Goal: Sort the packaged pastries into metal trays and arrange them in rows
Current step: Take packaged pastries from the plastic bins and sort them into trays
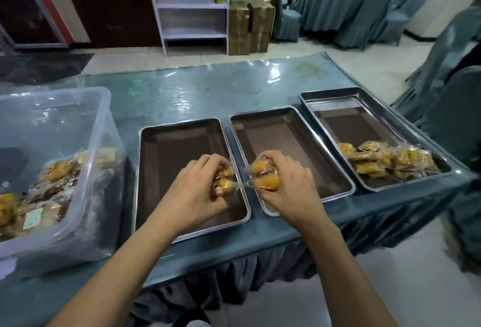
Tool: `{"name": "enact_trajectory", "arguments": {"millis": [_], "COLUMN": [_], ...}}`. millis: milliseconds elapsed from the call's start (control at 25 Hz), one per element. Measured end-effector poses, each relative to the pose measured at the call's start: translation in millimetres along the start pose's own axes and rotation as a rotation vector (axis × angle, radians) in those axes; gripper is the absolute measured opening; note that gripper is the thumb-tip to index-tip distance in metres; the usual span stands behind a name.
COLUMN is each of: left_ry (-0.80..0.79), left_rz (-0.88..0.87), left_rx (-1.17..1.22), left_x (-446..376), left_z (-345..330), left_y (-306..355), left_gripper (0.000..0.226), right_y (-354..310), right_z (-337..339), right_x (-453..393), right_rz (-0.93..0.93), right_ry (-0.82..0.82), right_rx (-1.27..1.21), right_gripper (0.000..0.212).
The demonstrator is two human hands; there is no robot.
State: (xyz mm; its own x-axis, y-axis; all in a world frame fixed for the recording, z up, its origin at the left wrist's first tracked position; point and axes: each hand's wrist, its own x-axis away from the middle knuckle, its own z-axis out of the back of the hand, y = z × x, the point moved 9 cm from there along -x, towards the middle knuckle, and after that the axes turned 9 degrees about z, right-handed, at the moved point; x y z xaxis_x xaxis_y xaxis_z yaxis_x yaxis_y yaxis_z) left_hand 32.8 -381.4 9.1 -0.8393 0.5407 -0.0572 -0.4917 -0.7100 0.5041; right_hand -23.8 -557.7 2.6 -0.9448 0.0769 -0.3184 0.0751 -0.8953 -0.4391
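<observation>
Pastries in clear wrappers filled the plastic bin [52,170] at the far left of the table [182,92]; it sat well to the left of both hands, so the left hand was the nearer one for the next reach into it. Next came the left tray [145,170], bare inside, its long side running away from the person; the left hand [197,183] hung over its near right corner, fingers curled tight around a small bunch of wrapped pastries [223,183]. The middle tray [338,178] lay just beside it, long side the same way; the right hand [289,186] hung over its near left corner, fingers curled around another bunch of wrapped pastries [265,175]. The two bunches nearly touched above the gap between the trays, and whether their wrappers were joined could not be told; each bunch probably had to go down into the tray right below it. The right tray [377,108] already held a row of pastries [387,160] near its close end.
</observation>
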Motion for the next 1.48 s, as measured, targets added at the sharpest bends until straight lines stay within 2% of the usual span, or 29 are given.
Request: {"name": "enact_trajectory", "arguments": {"millis": [640,1080,1480], "left_ry": [-0.145,-0.19,-0.184], "left_rz": [-0.188,-0.227,-0.257], "left_rx": [0.062,0.118,0.113], "left_x": [-87.8,-202.1,-261.3], "left_z": [-109.0,-171.6,-209.4], "left_y": [137.3,230.0,276.9], "left_gripper": [0.056,0.058,0.06], "right_y": [159.8,290.9,365.4], "right_z": [77.4,139.0,166.5], "right_x": [53.1,13.4,-17.9], "right_rz": [-0.239,-0.318,-0.307], "right_ry": [0.083,0.06,0.028], "right_rx": [0.038,0.072,0.086], "right_gripper": [0.059,0.06,0.058]}}
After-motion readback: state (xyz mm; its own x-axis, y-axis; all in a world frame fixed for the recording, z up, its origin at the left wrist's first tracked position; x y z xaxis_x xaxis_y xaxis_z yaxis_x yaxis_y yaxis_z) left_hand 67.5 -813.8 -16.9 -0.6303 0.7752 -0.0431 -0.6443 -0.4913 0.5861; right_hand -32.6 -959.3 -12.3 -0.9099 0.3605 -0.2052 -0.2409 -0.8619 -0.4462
